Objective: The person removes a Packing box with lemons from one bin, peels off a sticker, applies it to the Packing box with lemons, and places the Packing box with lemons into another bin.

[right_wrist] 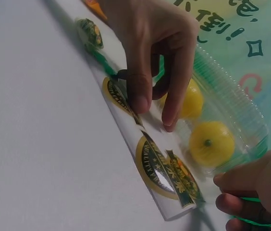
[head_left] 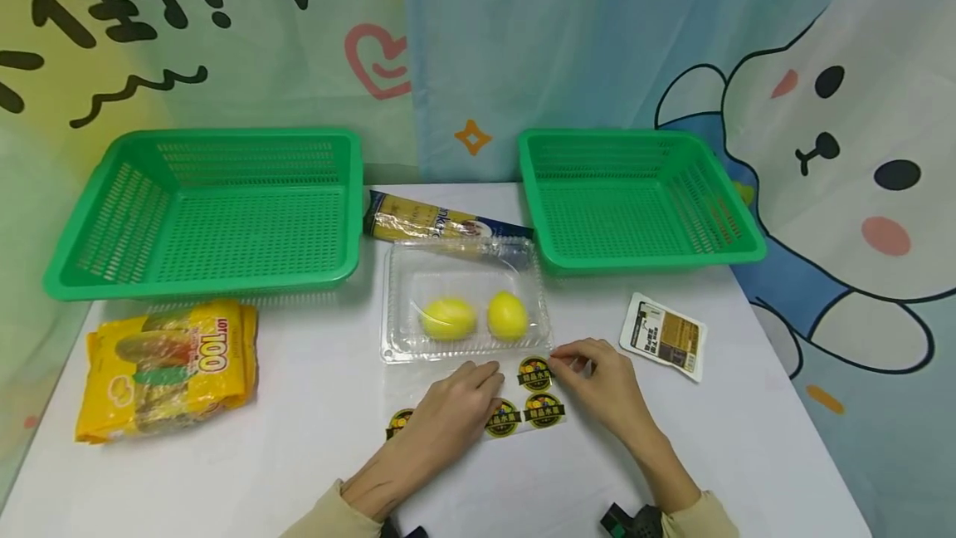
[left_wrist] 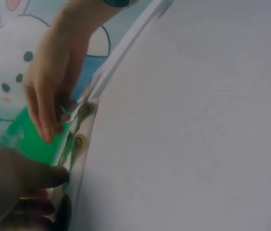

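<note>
A clear sheet of round black-and-gold stickers [head_left: 543,410] lies on the white table. My left hand [head_left: 461,405] rests over its middle, covering some stickers, with thumb and fingertips down on it in the right wrist view. At the sheet's upper right corner is my right hand [head_left: 601,376], its bent index finger and thumb beside the top sticker [head_left: 534,374]. In the right wrist view, its fingertips [right_wrist: 220,179] show a small gap with nothing visible between them. Just behind the sheet, a clear plastic clamshell box [head_left: 466,260] holds two yellow lemons [head_left: 448,320].
Two green baskets, left [head_left: 254,231] and right [head_left: 608,214], stand at the back. A gold-and-blue packet [head_left: 433,218] lies between them, behind the box. A yellow snack bag [head_left: 168,372] lies on the left, a small white-and-brown pouch [head_left: 663,335] on the right.
</note>
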The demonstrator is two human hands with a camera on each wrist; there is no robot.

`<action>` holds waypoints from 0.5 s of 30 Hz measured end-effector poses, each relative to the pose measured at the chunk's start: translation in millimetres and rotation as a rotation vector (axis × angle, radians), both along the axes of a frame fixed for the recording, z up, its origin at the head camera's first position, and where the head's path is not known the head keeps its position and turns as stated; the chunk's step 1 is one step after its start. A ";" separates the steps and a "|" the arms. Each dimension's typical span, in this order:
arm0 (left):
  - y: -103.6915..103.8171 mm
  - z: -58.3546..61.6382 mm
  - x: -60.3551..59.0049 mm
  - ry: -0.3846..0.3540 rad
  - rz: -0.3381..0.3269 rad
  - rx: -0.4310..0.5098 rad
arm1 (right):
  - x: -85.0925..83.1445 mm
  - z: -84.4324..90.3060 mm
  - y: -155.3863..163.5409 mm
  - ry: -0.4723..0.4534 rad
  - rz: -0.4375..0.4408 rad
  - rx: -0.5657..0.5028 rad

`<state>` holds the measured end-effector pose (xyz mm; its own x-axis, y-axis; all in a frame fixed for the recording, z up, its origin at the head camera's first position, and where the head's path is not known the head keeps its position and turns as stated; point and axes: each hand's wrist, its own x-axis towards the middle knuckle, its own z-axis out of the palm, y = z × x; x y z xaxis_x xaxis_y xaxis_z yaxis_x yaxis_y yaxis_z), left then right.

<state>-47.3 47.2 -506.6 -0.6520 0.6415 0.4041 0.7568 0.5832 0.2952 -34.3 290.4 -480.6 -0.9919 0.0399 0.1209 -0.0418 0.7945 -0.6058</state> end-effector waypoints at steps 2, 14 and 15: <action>0.6 0.4 -1.1 -0.017 0.002 -0.023 | -1.6 -1.4 -0.8 -0.024 0.005 0.002; -2.0 -1.5 -4.9 -0.041 -0.013 -0.037 | -6.2 -8.9 -6.6 -0.074 0.036 0.019; -2.4 -1.5 -5.2 -0.041 -0.015 -0.040 | -6.4 -9.1 -7.1 -0.070 0.039 0.025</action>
